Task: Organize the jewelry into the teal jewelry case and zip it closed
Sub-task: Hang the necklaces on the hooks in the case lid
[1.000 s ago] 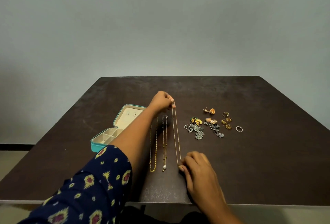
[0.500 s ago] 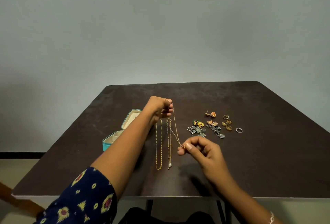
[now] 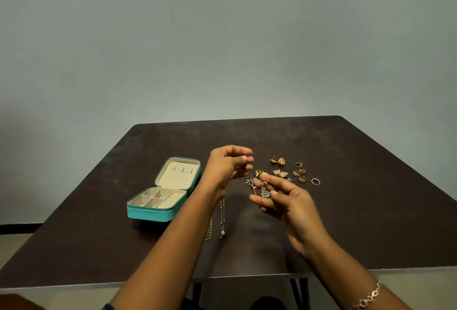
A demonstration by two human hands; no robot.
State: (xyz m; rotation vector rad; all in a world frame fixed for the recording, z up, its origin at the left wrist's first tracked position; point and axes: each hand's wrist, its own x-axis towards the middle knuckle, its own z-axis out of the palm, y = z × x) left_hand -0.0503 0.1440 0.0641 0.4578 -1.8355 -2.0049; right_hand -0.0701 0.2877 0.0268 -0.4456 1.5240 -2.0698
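The teal case (image 3: 148, 213) sits open on the table (image 3: 371, 210), to the left of the left hand (image 3: 226, 168) and well apart from the right hand (image 3: 291, 201). Both hands hang above the table with fingers curled, and they pinch a thin gold chain (image 3: 263, 185) between them. Two more necklaces (image 3: 222, 220) lie under the left arm. Earrings (image 3: 279, 173) and rings (image 3: 300, 172) lie just past the right hand.

No text, brand, label or number can be read. The teal jewelry case (image 3: 149, 213), lying open to the left of the fingers (image 3: 243, 159) of the left hand (image 3: 223, 167), shows plain surfaces. The jewelry pieces (image 3: 300, 172) just beyond the fingers are too small to show any marking.
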